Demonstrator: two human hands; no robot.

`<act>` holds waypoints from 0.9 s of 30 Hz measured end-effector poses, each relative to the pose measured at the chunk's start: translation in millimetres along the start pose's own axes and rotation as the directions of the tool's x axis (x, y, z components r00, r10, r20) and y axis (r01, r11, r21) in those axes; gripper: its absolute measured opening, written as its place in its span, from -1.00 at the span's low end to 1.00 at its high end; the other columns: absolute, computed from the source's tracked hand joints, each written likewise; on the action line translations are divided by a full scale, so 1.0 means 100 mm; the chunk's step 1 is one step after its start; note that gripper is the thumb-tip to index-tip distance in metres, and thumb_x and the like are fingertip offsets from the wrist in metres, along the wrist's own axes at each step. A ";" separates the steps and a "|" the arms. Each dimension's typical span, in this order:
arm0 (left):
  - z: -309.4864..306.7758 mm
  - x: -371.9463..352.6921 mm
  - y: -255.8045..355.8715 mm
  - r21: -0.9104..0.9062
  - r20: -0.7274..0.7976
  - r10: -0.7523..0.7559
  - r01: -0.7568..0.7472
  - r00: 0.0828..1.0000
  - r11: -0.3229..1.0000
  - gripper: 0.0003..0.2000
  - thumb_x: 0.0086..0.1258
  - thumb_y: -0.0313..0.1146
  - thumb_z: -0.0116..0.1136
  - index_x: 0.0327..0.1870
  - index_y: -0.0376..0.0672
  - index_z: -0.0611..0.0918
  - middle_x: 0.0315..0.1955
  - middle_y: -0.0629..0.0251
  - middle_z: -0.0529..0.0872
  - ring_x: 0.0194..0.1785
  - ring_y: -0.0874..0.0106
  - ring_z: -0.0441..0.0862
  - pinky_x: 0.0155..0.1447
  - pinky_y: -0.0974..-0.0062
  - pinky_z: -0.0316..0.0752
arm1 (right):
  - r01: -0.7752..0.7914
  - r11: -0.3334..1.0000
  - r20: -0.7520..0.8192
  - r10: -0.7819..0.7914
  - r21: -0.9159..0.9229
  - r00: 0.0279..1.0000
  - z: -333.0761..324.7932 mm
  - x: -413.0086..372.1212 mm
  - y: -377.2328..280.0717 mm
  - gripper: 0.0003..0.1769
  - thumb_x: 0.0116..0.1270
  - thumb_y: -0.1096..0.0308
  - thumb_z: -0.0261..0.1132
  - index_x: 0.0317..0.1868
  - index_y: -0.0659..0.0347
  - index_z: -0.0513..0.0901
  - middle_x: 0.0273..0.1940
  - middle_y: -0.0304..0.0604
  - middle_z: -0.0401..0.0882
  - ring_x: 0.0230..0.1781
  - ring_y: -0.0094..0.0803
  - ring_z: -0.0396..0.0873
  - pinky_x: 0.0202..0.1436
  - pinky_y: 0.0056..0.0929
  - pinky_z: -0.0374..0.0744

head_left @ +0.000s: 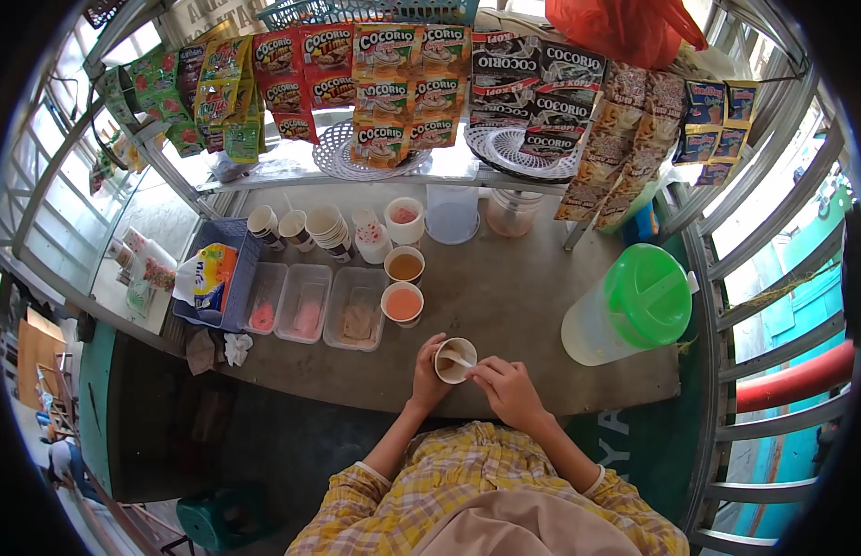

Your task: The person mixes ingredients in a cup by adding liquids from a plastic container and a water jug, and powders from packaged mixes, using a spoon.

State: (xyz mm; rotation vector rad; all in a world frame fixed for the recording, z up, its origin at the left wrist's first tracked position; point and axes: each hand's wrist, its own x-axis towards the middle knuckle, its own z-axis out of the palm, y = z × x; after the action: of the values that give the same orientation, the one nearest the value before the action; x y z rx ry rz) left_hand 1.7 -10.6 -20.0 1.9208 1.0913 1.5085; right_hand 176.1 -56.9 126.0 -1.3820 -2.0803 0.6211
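Near the table's front edge, my left hand (431,375) is wrapped round a paper cup (443,371), whose mouth faces up towards me. My right hand (506,387) pinches the handle of a pale spoon (459,358), and the spoon's other end is inside the cup. What lies at the cup's bottom is hard to make out. Just beyond it stand a cup of pinkish-orange drink (402,303) and a cup of brown drink (404,268). To their left, clear plastic tubs hold pink powder (307,315) and brown powder (359,324).
A jug with a green lid (645,295) stands on the right. Stacked paper cups (328,231) line the back left, beside a blue basket (238,264) and crumpled tissue (237,348). Drink sachets (386,93) hang from the rail above two woven trays (342,153).
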 end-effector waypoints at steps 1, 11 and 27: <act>0.01 0.01 0.01 -0.056 -0.014 -0.033 0.032 0.999 0.998 -0.17 -0.05 -0.43 0.59 0.22 -0.08 0.23 0.16 -0.05 0.50 0.23 0.10 0.53 0.24 0.24 0.50 | 0.032 0.999 -0.018 -0.032 -0.025 0.999 -0.03 0.02 -0.01 -0.85 0.39 0.37 0.18 -0.10 0.08 0.65 -0.11 -0.26 0.61 -0.11 -0.33 0.57 -0.05 -0.32 0.34; 0.15 0.29 0.05 -0.225 -0.105 0.110 -0.131 0.988 0.965 -0.19 -0.01 -0.41 0.58 0.21 -0.06 0.22 0.19 -0.04 0.48 0.19 0.06 0.54 0.23 0.21 0.48 | 0.213 0.967 0.203 -0.182 -0.143 0.962 -0.32 0.24 -0.16 -0.88 0.35 0.31 0.24 -0.15 0.08 0.64 -0.20 -0.28 0.58 -0.22 -0.35 0.56 -0.10 -0.31 0.34; 0.03 0.41 0.11 -0.063 -0.076 0.221 -0.226 0.972 0.972 -0.27 0.01 -0.43 0.51 0.17 -0.04 0.26 0.10 0.01 0.57 0.13 0.02 0.56 0.26 0.05 0.39 | 0.159 0.963 0.096 -0.141 -0.220 0.985 -0.50 0.21 -0.34 -0.92 0.29 0.39 0.24 -0.25 0.03 0.66 -0.23 -0.36 0.62 -0.19 -0.43 0.56 -0.04 -0.33 0.34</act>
State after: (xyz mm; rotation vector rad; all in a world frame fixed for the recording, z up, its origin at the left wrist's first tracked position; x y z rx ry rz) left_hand 11.6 16.8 11.6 2.0110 0.8584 1.7206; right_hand 180.6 -46.1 188.9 -1.3216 -2.3544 0.3906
